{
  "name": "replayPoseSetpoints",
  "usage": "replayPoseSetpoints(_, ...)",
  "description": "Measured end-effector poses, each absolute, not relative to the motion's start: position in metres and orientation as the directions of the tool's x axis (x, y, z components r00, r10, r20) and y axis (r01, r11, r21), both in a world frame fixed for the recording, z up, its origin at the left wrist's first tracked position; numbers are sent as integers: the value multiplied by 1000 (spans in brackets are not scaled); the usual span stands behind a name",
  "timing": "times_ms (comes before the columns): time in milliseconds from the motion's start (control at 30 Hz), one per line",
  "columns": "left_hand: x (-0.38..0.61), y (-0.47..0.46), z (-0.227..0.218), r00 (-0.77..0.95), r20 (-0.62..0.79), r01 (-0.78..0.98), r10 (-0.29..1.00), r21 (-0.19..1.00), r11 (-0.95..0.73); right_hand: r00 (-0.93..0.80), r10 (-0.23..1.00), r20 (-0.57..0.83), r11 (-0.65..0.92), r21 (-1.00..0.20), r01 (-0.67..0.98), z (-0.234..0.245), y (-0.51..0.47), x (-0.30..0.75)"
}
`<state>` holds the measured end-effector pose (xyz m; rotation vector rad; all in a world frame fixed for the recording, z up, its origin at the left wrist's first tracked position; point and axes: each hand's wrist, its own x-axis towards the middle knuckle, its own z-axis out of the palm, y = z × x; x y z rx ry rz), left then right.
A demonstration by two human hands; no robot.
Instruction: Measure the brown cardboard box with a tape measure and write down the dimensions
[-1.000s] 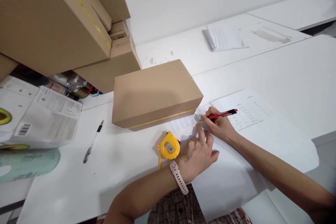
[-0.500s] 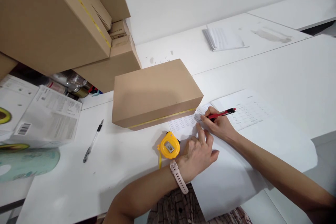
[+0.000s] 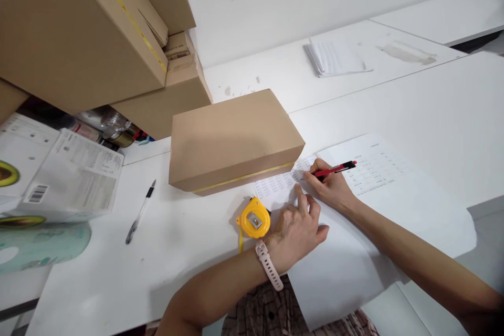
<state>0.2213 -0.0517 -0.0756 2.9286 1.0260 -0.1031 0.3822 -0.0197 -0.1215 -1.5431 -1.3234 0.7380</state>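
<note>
My right hand (image 3: 328,184) grips a red and black pen (image 3: 334,169), its tip at a sheet of handwritten paper (image 3: 275,186). My left hand (image 3: 298,227) rests on the papers with its fingers apart, holding nothing, and a pale pink band is on that wrist. Just left of this hand lies a yellow tape measure (image 3: 254,218), a short piece of its tape showing below. A closed cardboard box (image 3: 236,139) stands in front of both hands and covers part of the written sheet; a yellow tape strip runs along its near side. Under my right forearm lies a printed sheet (image 3: 378,168).
A clear pen with a black cap end (image 3: 140,211) lies on the white table (image 3: 189,241). Large cardboard boxes (image 3: 90,37) are stacked at the back left, above a white printed carton (image 3: 74,178). A paper stack (image 3: 338,58) lies near the wall.
My right hand and the pen have moved very slightly to the right along the sheet. My left hand, the box and the tape measure stay where they were.
</note>
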Motion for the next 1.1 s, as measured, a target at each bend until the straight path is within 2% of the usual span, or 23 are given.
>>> replayPoseSetpoints(433,221,-53,-75,780,-68,623,622,-16,-782,226,964,142,39,-913,405,-121,-20,383)
replayPoseSetpoints(633,220,-52,-74,777,-69,627,625,-5,-779,309,928,210,33,-869,493,-115,-22,386)
replayPoseSetpoints(733,221,-51,-75,775,-80,629,627,1,-777,174,953,248,89,-778,622,-109,-36,395)
replayPoseSetpoints(867,222,-57,-79,757,-49,652,651,-3,-758,-156,940,304,300,-515,803,-113,-62,410)
replayPoseSetpoints(967,216,-68,-74,766,41,643,642,-8,-766,-218,923,318,321,-320,892,-123,-75,415)
replayPoseSetpoints(1100,191,-78,-60,751,190,637,632,46,-770,-227,902,368,331,-251,910,-130,-80,415)
